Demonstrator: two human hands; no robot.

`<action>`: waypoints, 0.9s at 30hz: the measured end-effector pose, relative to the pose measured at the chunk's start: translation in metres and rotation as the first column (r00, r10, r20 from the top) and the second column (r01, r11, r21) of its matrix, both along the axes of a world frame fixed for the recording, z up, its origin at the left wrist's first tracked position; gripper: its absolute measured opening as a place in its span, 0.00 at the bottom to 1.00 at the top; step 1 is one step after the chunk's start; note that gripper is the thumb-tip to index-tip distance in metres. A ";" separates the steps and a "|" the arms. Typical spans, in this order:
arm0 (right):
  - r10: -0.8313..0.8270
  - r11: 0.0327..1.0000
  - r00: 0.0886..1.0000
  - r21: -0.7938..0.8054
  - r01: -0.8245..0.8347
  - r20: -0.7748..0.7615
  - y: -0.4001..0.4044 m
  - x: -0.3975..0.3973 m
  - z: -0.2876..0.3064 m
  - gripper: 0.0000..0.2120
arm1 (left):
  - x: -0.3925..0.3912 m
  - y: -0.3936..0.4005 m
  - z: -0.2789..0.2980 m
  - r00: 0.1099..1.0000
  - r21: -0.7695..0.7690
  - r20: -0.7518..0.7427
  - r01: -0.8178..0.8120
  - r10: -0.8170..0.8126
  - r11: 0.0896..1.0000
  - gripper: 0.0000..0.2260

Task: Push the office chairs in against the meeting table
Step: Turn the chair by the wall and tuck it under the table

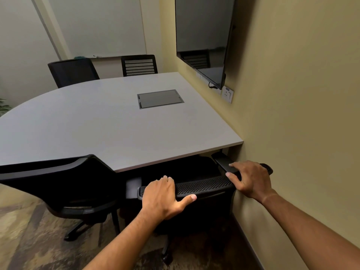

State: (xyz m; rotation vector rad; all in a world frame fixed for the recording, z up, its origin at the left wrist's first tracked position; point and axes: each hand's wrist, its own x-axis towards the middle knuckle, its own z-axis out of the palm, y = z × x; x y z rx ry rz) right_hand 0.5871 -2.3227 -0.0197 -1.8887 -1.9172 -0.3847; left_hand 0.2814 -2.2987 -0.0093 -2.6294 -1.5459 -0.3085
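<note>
1. Chair w/ mesh back (pixel 204 185) stood at the near right corner of the meeting table (pixel 97 123), seat already under the tabletop edge, right armrest (pixel 224 161) close to the wall (pixel 302 114).
2. Left hand (pixel 163 195) gripped the top rail of the backrest: fingers curled over the far side, close together, thumb stretched along the near face.
3. Right hand (pixel 251 178) held the rail's right end; fingers curled round it, slightly spread, thumb hidden.
4. Handling, my guess: rolls on casters, so light to push but apt to swivel; mesh gives, the top rail is stiff, so that's the place to hold. Two hands set wide apart should keep it from twisting. Carpet (pixel 29 240) may drag the wheels. Armrest could catch the tabletop or scrape the wall.
5. Second chair (pixel 58 184) just left of it, back tilted, base out on the carpet; looked not fully in.
6. Two more chairs at the far side: one (pixel 73 72) angled, one (pixel 139 65) square to the edge.
7. Cable hatch (pixel 160 98) set in the tabletop; TV screen (pixel 202 36) and socket plate (pixel 228 94) on the wall; whiteboard (pixel 97 26) behind.
</note>
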 end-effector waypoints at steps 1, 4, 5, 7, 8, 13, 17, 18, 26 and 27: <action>0.004 1.000 1.000 -0.005 -0.004 -0.003 -0.002 -0.001 0.000 0.25 | -0.001 -0.001 0.000 1.000 0.000 0.004 -0.001 0.001 1.000 0.39; 0.002 1.000 1.000 -0.019 -0.002 -0.012 -0.005 -0.005 0.000 0.26 | -0.005 -0.003 0.001 1.000 -0.005 0.011 -0.010 0.010 1.000 0.39; -0.006 1.000 1.000 -0.027 0.006 -0.016 -0.006 -0.006 0.001 0.25 | -0.006 -0.004 0.002 1.000 -0.006 0.010 -0.012 0.012 1.000 0.39; -0.033 0.997 0.999 -0.068 0.033 -0.007 -0.010 -0.008 0.002 0.25 | -0.005 -0.009 0.002 1.000 -0.016 0.014 -0.017 0.018 1.000 0.38; -0.047 0.994 0.999 -0.097 0.047 0.000 -0.013 -0.008 0.002 0.26 | -0.004 -0.012 0.002 1.000 -0.020 0.017 -0.021 0.021 1.000 0.38; -0.066 0.990 0.998 -0.125 0.063 -0.024 -0.037 -0.005 -0.005 0.27 | 0.001 -0.034 -0.008 0.999 -0.015 0.027 -0.027 0.027 1.000 0.38; -0.078 0.990 0.997 -0.122 0.075 -0.015 -0.051 -0.005 -0.008 0.26 | 0.004 -0.048 -0.010 0.999 -0.010 0.030 -0.025 0.026 1.000 0.38; -0.080 0.990 0.997 -0.120 0.078 -0.009 -0.055 -0.004 -0.008 0.26 | 0.003 -0.052 -0.010 0.999 -0.009 0.027 -0.022 0.023 1.000 0.38; -0.084 0.993 0.996 -0.088 0.081 -0.025 -0.095 -0.014 -0.009 0.25 | -0.006 -0.085 -0.012 1.000 0.009 0.024 -0.003 0.003 1.000 0.37; -0.087 0.992 0.996 -0.093 0.084 -0.025 -0.100 -0.016 -0.009 0.25 | -0.008 -0.089 -0.011 1.000 0.008 0.021 0.001 -0.001 1.000 0.37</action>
